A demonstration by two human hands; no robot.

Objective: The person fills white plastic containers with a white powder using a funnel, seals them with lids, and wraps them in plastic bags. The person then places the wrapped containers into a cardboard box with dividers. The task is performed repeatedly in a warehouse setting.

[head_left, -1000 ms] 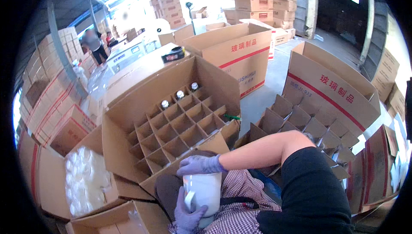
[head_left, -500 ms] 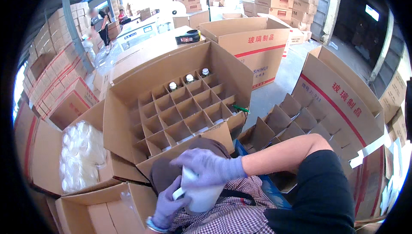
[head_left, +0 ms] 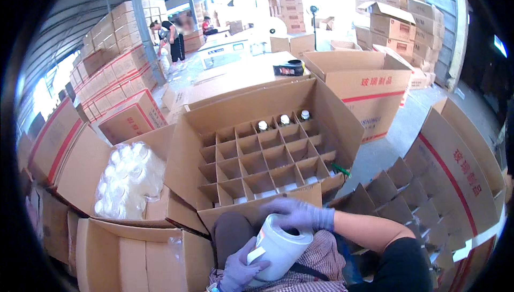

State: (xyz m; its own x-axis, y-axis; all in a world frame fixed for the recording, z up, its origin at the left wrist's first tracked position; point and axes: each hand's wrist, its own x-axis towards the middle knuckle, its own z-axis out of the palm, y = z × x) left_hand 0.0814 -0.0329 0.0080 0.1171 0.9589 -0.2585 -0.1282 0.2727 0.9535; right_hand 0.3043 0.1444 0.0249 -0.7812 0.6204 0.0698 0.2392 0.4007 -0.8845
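A white roll (head_left: 292, 250) with a hollow core, its kind hard to tell, rests tilted on my lap. My left hand (head_left: 242, 266), in a lavender glove, is closed on the roll's lower left side, where a short white strip sticks out by the fingers. Over the roll's upper rim is my right hand (head_left: 300, 215), also gloved, its slightly blurred fingers stretched leftward. In front of my knees stands a carton with cardboard dividers (head_left: 251, 162). Several capped bottles (head_left: 284, 120) stand in its far cells, and a green item (head_left: 341, 170) lies at its right side.
An open carton at left holds white items in clear plastic (head_left: 130, 179). Below it is another open carton (head_left: 101, 257). A divided carton (head_left: 396, 198) stands at right. A tape dispenser (head_left: 289, 67) lies beyond. People (head_left: 174, 40) are in the background among stacked cartons.
My view has shifted, so the scene sits farther right and lower. My right hand has moved up off the roll's side to its rim, exposing the hollow core. My left hand keeps its hold.
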